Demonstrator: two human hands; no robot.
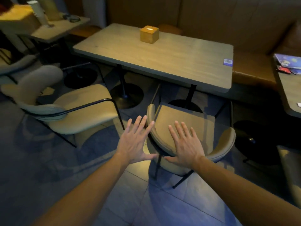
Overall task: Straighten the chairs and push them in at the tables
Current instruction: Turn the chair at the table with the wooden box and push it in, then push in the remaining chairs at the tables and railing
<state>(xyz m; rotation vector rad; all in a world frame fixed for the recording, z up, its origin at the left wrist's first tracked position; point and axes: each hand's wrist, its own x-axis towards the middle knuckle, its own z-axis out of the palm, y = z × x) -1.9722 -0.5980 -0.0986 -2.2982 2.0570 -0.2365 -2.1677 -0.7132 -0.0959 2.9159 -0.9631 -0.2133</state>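
Note:
A beige padded chair with black metal legs stands in front of me, its seat partly under the near edge of a wooden table. My right hand is spread flat over the chair's curved backrest. My left hand is spread open just left of the backrest, fingers apart, holding nothing. A second beige chair stands to the left, turned at an angle and pulled away from the table.
A small wooden box sits on the table. A brown upholstered bench runs behind it. Another table with papers is at the right edge; a further table and chair are at back left. Round black table bases stand on the floor.

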